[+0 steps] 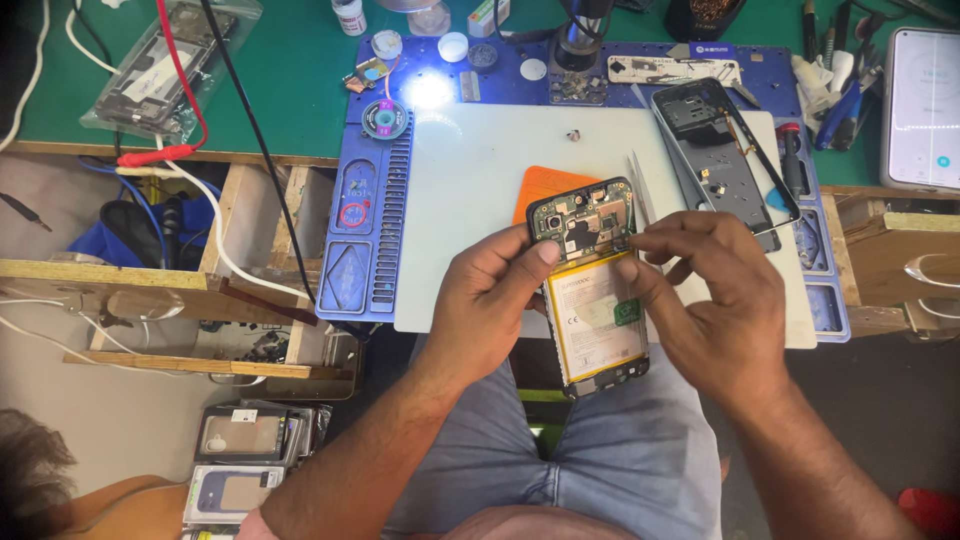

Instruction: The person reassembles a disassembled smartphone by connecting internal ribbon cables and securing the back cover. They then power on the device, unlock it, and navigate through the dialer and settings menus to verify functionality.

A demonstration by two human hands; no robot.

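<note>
An opened smartphone (592,290) with its back off shows a dark circuit board at the top and a white battery below. My left hand (490,300) grips its left edge, thumb near the board. My right hand (715,300) holds the right side, fingertips pinched at the board's right edge. The phone is held above my lap, at the front edge of a white work mat (480,200). An orange pick (545,185) lies on the mat behind the phone. Metal tweezers (640,190) rest beside it.
A blue repair mat (370,230) surrounds the white one. A black phone frame (720,150) lies at the back right, a red-tipped screwdriver (790,160) beside it. A lit phone (925,105) sits far right. Cables hang at the left, phone cases (240,460) lie on the floor.
</note>
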